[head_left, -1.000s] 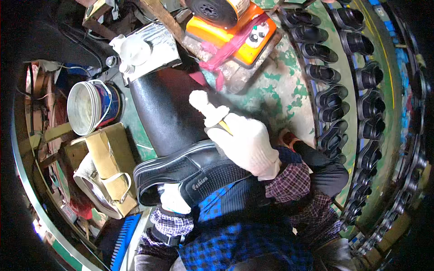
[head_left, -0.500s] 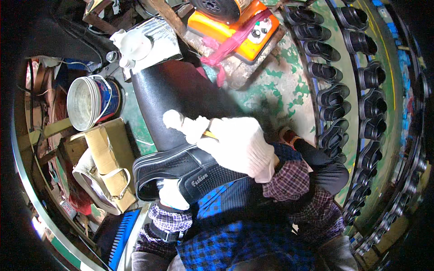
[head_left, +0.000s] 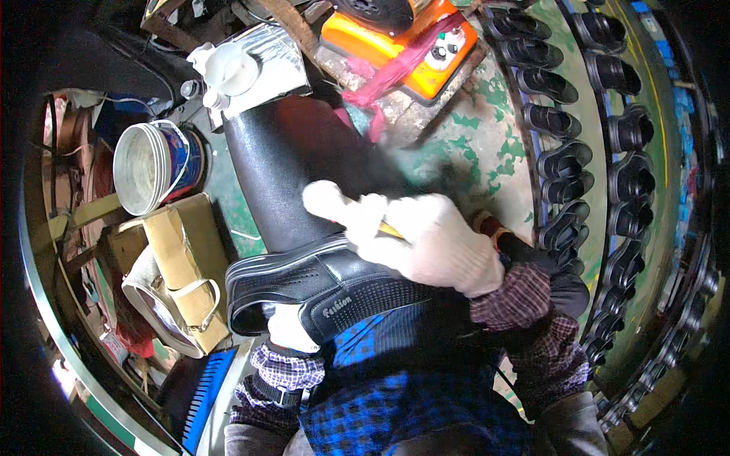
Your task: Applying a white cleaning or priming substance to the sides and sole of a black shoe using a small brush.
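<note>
Shoe (head_left: 372, 292): while the left hand (head_left: 291, 328) sits tucked at its opening, it lies sideways above the checked shirt (head_left: 380, 410), black pad (head_left: 289, 167) just beyond.
Left fingers: hidden at the opening, can't tell how they grip!
Right hand (head_left: 445, 247): fingers wrapped round the yellow handle of a swab (head_left: 325, 199), its white head out over the pad.
Left side: bucket (head_left: 161, 169), box (head_left: 175, 247).
Ahead: orange machine (head_left: 357, 36), white bowl (head_left: 232, 68).
Right side: rows of black shoes (head_left: 551, 121).

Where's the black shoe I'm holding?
In the head view, the black shoe sits left of centre, your left hand at its opening and your right hand by its upper edge.
</note>
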The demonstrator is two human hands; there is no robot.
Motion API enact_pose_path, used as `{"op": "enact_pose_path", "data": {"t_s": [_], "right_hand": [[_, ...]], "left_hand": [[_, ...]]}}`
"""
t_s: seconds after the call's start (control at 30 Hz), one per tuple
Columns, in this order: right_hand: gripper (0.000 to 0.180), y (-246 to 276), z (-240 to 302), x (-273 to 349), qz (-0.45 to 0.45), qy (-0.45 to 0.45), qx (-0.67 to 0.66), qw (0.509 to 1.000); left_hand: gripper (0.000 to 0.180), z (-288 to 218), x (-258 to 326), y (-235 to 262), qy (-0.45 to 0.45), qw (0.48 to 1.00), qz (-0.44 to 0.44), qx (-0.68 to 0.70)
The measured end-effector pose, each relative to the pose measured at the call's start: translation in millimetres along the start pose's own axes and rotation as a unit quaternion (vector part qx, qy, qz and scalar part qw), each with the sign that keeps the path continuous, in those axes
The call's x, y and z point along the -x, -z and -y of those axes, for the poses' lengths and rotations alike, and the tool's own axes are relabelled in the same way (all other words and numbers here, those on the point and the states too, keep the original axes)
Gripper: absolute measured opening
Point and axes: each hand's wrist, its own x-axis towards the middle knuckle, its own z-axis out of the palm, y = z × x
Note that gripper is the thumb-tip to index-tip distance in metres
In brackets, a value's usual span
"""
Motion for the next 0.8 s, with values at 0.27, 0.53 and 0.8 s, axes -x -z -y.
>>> {"op": "enact_pose_path", "data": {"t_s": [0.27,0.53,0.8], "right_hand": [[0.022,-18.4,22.8,-18.6,-0.007,0.017,0.086,0.996],[0.026,15.9,13.1,9.6,0.09,-0.04,-0.01,0.995],[0.024,-12.9,2.7,-2.0,-0.079,0.02,0.108,0.991]], "left_hand": [[0.046,5.1,0.8,-1.4,0.006,0.998,-0.011,0.062],[0.047,3.5,-0.2,-5.7,0.012,0.996,-0.014,0.083],[0.047,3.8,-0.2,-5.6,0.012,0.995,-0.018,0.098]]}}
